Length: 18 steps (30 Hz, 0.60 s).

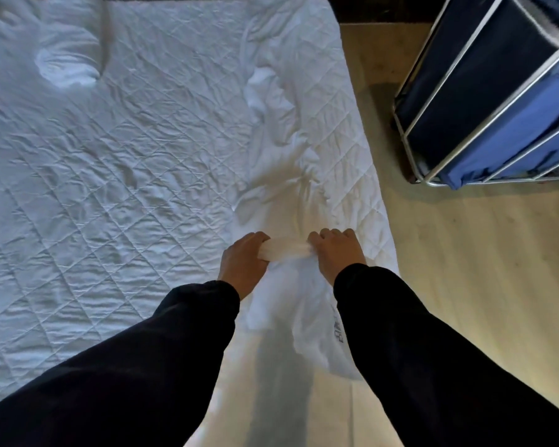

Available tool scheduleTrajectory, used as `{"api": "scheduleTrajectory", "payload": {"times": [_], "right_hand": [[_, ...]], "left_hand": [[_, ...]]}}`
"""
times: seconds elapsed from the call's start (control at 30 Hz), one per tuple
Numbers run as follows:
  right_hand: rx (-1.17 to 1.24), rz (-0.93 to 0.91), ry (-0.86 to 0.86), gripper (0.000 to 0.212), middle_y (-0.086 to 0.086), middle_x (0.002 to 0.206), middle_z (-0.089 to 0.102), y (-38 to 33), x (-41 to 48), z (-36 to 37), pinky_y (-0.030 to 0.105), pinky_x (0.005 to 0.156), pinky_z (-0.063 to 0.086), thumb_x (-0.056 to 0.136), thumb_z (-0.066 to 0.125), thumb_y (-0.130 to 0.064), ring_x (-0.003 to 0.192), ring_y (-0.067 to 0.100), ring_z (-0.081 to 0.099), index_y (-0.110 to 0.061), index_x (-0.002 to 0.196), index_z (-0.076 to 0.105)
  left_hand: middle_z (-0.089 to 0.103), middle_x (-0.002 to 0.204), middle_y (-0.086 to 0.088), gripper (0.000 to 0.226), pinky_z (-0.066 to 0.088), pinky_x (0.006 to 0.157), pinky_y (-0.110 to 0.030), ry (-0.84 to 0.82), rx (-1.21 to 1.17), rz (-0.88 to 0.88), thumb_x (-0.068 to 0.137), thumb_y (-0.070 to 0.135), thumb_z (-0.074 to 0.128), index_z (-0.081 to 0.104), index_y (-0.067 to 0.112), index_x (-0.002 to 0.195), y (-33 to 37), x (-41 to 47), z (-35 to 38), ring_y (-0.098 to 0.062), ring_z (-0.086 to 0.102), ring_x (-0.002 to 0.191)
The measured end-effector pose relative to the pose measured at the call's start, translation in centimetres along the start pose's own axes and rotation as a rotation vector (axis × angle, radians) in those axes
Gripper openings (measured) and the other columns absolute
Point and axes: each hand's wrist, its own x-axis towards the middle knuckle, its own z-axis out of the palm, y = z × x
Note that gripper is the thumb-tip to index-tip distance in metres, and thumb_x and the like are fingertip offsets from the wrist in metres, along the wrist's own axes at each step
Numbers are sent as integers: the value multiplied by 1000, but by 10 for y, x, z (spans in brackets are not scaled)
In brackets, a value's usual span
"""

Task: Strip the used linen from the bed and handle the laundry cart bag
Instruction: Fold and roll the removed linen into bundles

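Bed (126, 195) from seven to twelve o'clock, bare down to a wrinkled quilted pad; judging by that, most of the stripping done.

Cart (484, 91) at two o'clock on the floor (465, 253), metal-framed, with a blue bag (510, 130) hung inside. Parked near the bed's corner but apart from it, probably so linen can go straight across without a walk.

Sheet (281, 150), the thing in hand: a crumpled white strip lying on the pad from twelve o'clock down to centre, then spilling over the bed's near edge toward six o'clock between two dark sleeves (433, 366). Drawn into a rope rather than lying spread, which suits bundling.

Heap (65, 59) of white linen at eleven o'clock, well apart from both hands; pillow or cover, cannot tell which.

Left hand (242, 262) and right hand (336, 253) side by side just below centre, knuckles up. Grip the same bunched stretch of sheet with a short taut span between them. Fingers (331, 235) curled over and round the cloth on both sides, not spread. Placed close together, likely to gather the strip hand over hand toward the body.

Small dark label (338, 330) on the hanging part, at five o'clock; print too blurred to read.

Risk, as a guess: far end snagging on the pad's folds.
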Motion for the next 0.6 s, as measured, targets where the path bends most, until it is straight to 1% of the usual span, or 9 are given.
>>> {"api": "scheduleTrajectory", "payload": {"times": [0.13, 0.2, 0.23, 0.27, 0.33, 0.37, 0.43, 0.53, 0.6], "right_hand": [[21, -7, 99, 44, 2, 111, 58, 21, 62, -18, 42, 105, 24, 85, 47, -2, 111, 26, 52, -21, 125, 49], [60, 18, 244, 41, 6, 107, 61, 30, 94, -26, 48, 107, 23, 82, 47, -2, 110, 30, 53, -16, 119, 56], [88, 45, 327, 40, 11, 109, 62, 32, 107, -30, 52, 107, 23, 80, 44, -6, 113, 32, 53, -13, 117, 58], [125, 77, 363, 45, 16, 118, 59, 33, 121, -31, 56, 108, 21, 80, 39, -14, 120, 35, 49, -10, 121, 56], [106, 130, 278, 62, 21, 144, 39, 31, 137, -23, 57, 112, 12, 83, 35, -30, 138, 36, 30, -9, 141, 40], [73, 116, 257, 62, 21, 150, 32, 29, 142, -9, 57, 113, 12, 87, 40, -33, 141, 36, 25, -10, 145, 35], [60, 37, 201, 57, 22, 148, 36, 22, 142, 27, 58, 111, 17, 88, 47, -36, 138, 38, 32, -12, 140, 45], [108, 29, 36, 58, 22, 145, 41, 19, 140, 74, 63, 108, 22, 88, 29, -40, 134, 40, 38, -15, 135, 52], [145, 48, -39, 63, 18, 148, 39, 25, 142, 94, 66, 107, 18, 88, 20, -44, 135, 41, 35, -20, 140, 46]], "left_hand": [[66, 104, -2, 29, 39, 78, -30, 79, 29, 5, 80, 9, 58, 65, 17, 107, 4, 69, -14, -26, 59, 100], [65, 106, -2, 28, 34, 76, -27, 128, 52, 3, 83, 11, 57, 64, 19, 109, 5, 110, -23, -24, 58, 100], [65, 106, -2, 27, 34, 76, -28, 156, 85, 17, 84, 14, 57, 63, 18, 110, 4, 128, -26, -25, 58, 100], [64, 107, -4, 26, 34, 78, -30, 183, 145, 43, 86, 17, 58, 62, 18, 112, 0, 148, -27, -27, 58, 101], [60, 120, -10, 40, 34, 90, -38, 209, 336, 79, 88, 25, 61, 57, 14, 126, -13, 175, -19, -32, 53, 112], [55, 130, -14, 51, 31, 98, -43, 200, 436, 67, 88, 30, 61, 51, 12, 134, -21, 181, -10, -34, 49, 120], [42, 144, -21, 63, 22, 107, -51, 172, 537, 102, 88, 41, 53, 43, 8, 141, -33, 176, 18, -38, 39, 132], [34, 150, -21, 69, 17, 112, -59, 41, 549, 220, 87, 52, 35, 44, 10, 142, -46, 154, 67, -40, 32, 139], [19, 158, -16, 76, 7, 113, -63, -111, 542, 166, 88, 59, 22, 28, 16, 150, -54, 147, 91, -36, 14, 146]]}}
